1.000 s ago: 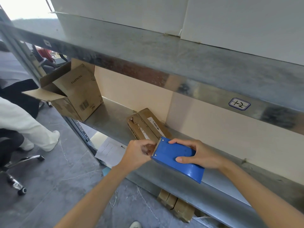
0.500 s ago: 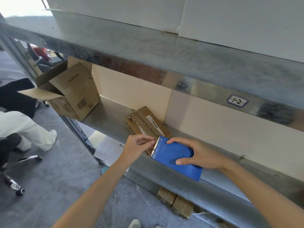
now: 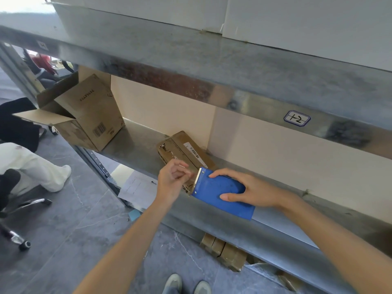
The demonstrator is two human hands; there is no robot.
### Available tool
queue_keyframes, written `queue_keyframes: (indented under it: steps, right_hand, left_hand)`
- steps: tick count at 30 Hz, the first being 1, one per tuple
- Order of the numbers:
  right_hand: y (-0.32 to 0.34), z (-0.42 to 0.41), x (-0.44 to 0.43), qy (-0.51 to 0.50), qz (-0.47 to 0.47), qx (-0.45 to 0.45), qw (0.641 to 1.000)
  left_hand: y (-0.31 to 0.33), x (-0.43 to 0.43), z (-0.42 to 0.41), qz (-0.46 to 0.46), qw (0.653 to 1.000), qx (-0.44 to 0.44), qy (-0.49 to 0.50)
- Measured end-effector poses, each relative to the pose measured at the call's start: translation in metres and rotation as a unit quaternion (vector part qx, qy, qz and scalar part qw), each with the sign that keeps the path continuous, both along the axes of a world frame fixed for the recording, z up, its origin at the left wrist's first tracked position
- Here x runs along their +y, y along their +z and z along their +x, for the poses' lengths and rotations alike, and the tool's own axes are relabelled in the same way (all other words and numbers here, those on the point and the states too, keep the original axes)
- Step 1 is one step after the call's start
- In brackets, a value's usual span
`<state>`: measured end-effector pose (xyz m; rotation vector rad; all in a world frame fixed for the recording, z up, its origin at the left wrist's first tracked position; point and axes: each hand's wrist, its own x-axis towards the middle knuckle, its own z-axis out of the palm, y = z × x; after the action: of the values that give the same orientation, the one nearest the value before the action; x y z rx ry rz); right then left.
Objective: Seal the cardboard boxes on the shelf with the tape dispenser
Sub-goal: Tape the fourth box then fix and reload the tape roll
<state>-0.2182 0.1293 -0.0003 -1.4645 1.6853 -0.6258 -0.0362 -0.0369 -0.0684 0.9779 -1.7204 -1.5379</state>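
A small flat cardboard box (image 3: 180,149) with a barcode label lies on the metal shelf (image 3: 135,145). Just in front of it my right hand (image 3: 248,190) grips a blue tape dispenser (image 3: 214,194), its toothed blade pointing left toward the box. My left hand (image 3: 171,181) is at the blade, fingertips pinched together at the tape end, over the box's near corner. A larger cardboard box (image 3: 89,115) lies tipped at the shelf's left end, flaps open to the left.
An upper metal shelf edge (image 3: 212,90) with a "12" label (image 3: 297,118) overhangs the work area. A seated person's legs (image 3: 31,166) and a wheeled chair base (image 3: 19,234) are on the left. Paper (image 3: 137,187) and small boxes (image 3: 224,251) lie on the floor below.
The dispenser and both hands have moved slightly up and forward over the small box. My left fingers have shifted from gripping at the roll to pinching at the blade.
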Motion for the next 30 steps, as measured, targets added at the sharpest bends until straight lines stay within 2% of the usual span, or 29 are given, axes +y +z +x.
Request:
queue_keyframes:
  steps: [7, 11, 15, 21, 30]
  right_hand:
    - [-0.003, -0.007, 0.011, 0.004, -0.01, 0.011, 1.0]
    - [-0.006, -0.013, 0.019, 0.005, -0.003, 0.025, 1.0]
    - [-0.008, -0.029, 0.033, -0.009, 0.011, 0.079, 0.997]
    - [-0.016, -0.038, 0.032, -0.031, 0.031, 0.14, 0.989]
    - [-0.021, -0.057, 0.039, -0.063, 0.044, 0.139, 0.987]
  left_hand:
    - [-0.005, -0.002, 0.016, 0.018, 0.997, 0.052, 0.051]
    - [-0.006, -0.005, 0.026, 0.017, 0.998, 0.052, 0.043]
    - [-0.003, -0.021, 0.046, 0.019, 0.995, 0.06, 0.079]
    - [0.009, -0.016, 0.04, 0.03, 0.996, 0.078, 0.027]
    - [-0.026, 0.012, 0.029, 0.013, 0.998, 0.007, 0.055]
